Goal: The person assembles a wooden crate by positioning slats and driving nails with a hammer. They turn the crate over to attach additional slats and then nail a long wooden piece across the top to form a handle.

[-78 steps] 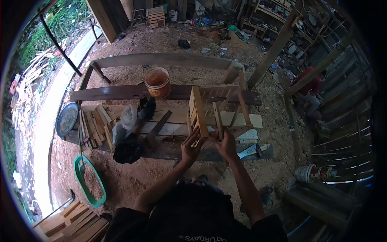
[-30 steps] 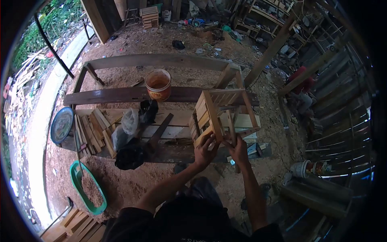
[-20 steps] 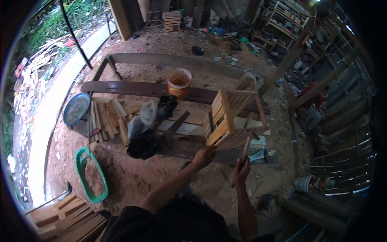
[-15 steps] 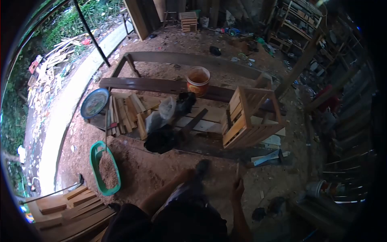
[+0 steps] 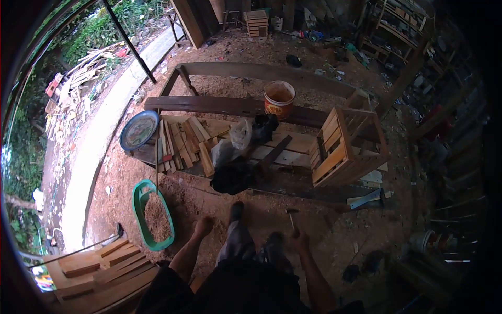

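Observation:
My right hand (image 5: pixel 300 240) is closed around the handle of a hammer (image 5: pixel 293 212), whose head points up and away from me. Over the dirt floor, left of my legs, my left hand (image 5: pixel 205 226) looks curled closed; whether anything is inside it is hidden. To its left lies a green tub (image 5: pixel 139 209) filled with wood shavings (image 5: pixel 157 215). Ahead, on a low workbench, a slatted wooden crate (image 5: pixel 340 157) sits tilted at the right. A black bag (image 5: pixel 232 178) and a clear plastic bag (image 5: pixel 241 134) lie near the bench's middle.
Wood strips (image 5: pixel 180 144) and a blue-rimmed basin (image 5: pixel 139 131) occupy the bench's left part. Behind it stands an orange-and-white bucket (image 5: pixel 279 99). A handsaw (image 5: pixel 367 199) lies at the right end. Stacked boards (image 5: pixel 104 272) fill the lower left, and posts stand at the right.
The view has shifted, so the bench and tub appear farther right. My left hand has swung left, away from my leg, and my feet have moved. The hammer stays in my right hand.

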Demonstrator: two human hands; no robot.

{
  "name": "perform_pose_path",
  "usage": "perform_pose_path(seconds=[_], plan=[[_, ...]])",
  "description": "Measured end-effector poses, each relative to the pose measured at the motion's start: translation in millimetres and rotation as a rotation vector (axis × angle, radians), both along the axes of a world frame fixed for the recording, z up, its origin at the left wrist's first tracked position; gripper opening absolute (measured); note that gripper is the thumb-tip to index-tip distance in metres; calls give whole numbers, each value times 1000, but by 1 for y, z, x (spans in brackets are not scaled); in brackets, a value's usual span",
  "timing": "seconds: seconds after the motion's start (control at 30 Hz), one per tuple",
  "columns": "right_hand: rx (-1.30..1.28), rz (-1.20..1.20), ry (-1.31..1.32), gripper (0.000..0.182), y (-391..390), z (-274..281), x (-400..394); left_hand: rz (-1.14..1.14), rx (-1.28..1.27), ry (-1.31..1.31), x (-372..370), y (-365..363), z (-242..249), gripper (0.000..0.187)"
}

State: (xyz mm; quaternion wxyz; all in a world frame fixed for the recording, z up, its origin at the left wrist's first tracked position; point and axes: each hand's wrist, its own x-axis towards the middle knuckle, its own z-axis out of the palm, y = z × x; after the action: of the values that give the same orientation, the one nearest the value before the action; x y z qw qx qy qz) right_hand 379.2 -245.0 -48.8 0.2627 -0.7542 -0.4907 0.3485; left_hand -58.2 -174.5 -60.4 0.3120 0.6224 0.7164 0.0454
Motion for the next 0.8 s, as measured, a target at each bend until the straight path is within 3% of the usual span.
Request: perform_pose_path(seconds=[0.1,0.17,0.27,0.33,0.37,0.47,0.57,0.67,0.8], plan=[[14,61,-9,35,71,18,-51,-97,209,-246,23,74,30,16],[51,62,9,36,114,20,-90,-168,333,-385,27,123,13,10],[84,68,28,35,180,7,-152,-457,370,-265,27,196,-14,9],[173,23,11,34,218,-28,-191,-494,351,-215,33,231,-26,9],[239,-18,-6,33,230,-55,-210,-519,339,-193,35,243,-34,10],[45,-66,124,30,275,-52,-253,-683,351,-273,34,266,-88,12],[-38,-148,68,28,296,-86,-276,-646,148,-148,35,277,-94,15],[-144,-184,-4,29,302,-91,-285,-708,176,-168,31,287,-113,16],[-174,-227,-49,31,303,-100,-286,-861,173,-163,31,297,-97,16]])
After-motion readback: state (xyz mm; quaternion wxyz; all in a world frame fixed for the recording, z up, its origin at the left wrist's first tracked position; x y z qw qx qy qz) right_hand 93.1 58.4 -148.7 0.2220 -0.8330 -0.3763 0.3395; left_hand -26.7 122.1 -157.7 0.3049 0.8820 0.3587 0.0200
